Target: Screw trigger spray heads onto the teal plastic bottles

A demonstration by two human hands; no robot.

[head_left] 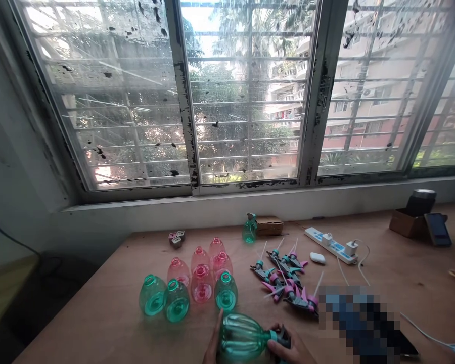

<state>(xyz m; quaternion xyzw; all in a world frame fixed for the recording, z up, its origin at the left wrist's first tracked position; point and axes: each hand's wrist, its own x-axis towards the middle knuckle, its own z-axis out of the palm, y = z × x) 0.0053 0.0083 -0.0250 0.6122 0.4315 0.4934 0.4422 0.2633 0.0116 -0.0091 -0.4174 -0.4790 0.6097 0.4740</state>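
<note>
At the bottom edge I hold a green plastic spray bottle (241,339) lying on its side. My left hand (213,344) rests against its base, fingers mostly out of frame. My right hand (288,349) is closed around its neck and the dark trigger head fitted there. Just beyond stand several open bottles without heads, green ones (176,301) in front and pink ones (201,283) behind. A pile of loose spray heads (286,283) with white dip tubes lies to their right.
A finished green spray bottle (249,228) and a cardboard box (270,225) sit near the window sill. A white power strip (331,245) with plugged chargers, a white earbud case (317,258), small cubes (176,238) and a box with a phone (420,220) lie on the wooden table (109,323).
</note>
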